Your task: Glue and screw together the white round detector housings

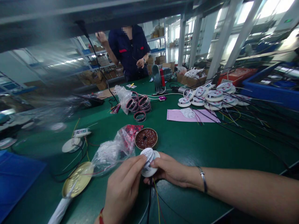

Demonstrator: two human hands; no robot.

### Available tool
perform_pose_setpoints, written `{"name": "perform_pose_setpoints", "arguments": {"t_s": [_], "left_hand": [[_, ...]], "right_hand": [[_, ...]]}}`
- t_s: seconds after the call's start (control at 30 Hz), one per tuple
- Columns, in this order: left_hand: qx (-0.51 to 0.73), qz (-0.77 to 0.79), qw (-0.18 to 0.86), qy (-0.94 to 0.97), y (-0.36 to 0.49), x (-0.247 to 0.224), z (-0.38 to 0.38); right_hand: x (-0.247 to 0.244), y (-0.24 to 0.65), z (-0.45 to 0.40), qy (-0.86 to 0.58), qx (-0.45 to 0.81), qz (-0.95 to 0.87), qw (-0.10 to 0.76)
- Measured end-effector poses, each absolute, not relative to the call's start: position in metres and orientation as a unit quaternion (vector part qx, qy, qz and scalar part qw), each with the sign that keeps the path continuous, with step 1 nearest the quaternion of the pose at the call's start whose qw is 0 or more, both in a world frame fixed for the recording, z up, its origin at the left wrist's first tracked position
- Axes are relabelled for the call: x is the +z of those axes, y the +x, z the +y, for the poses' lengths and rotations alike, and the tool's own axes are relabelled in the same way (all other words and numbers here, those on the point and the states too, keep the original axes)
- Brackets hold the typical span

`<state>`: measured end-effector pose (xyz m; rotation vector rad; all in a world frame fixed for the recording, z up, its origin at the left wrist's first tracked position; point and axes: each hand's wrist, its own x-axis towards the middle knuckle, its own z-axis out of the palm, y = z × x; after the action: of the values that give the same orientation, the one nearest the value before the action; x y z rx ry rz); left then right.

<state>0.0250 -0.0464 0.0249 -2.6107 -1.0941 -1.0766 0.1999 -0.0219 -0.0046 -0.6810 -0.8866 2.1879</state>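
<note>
My left hand (125, 183) and my right hand (171, 170) meet near the front middle of the green table. Between them is a round white part (149, 171), with a small white disc (147, 153) on its upper side. My left fingertips press on the disc's left edge. My right thumb lies over the part's right side, with the fingers wrapped beneath. Black, yellow and red wires (158, 199) hang down from the part. Just beyond the hands stands a round tin (146, 138) with a brown inside.
Clear plastic bags (112, 152) and a yellowish dish (79, 180) lie left. Black and red rings (140, 116), a pink sheet (171, 115) and piled white wired parts (213, 95) are farther back. A person (130, 49) stands across the table.
</note>
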Motion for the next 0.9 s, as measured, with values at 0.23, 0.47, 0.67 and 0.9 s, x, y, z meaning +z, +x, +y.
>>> {"name": "perform_pose_setpoints", "arguments": {"t_s": [0.23,0.47,0.67,0.9], "left_hand": [[-0.334,-0.347,0.079,-0.873,0.0241,0.0289,-0.0450],[-0.331,-0.348,0.072,-0.874,0.0264,0.0307,-0.0463],[-0.337,-0.350,0.044,-0.873,0.0263,0.0265,-0.0478],[-0.324,-0.353,0.065,-0.875,0.0261,0.0255,-0.0473]], "right_hand": [[-0.0034,0.1998,-0.0221,-0.253,0.841,-0.336,0.341],[-0.0017,0.1998,-0.0219,-0.252,0.840,-0.342,0.337],[0.0000,0.2008,-0.0223,-0.256,0.837,-0.350,0.333],[0.0002,0.2011,-0.0224,-0.258,0.837,-0.346,0.335]]}}
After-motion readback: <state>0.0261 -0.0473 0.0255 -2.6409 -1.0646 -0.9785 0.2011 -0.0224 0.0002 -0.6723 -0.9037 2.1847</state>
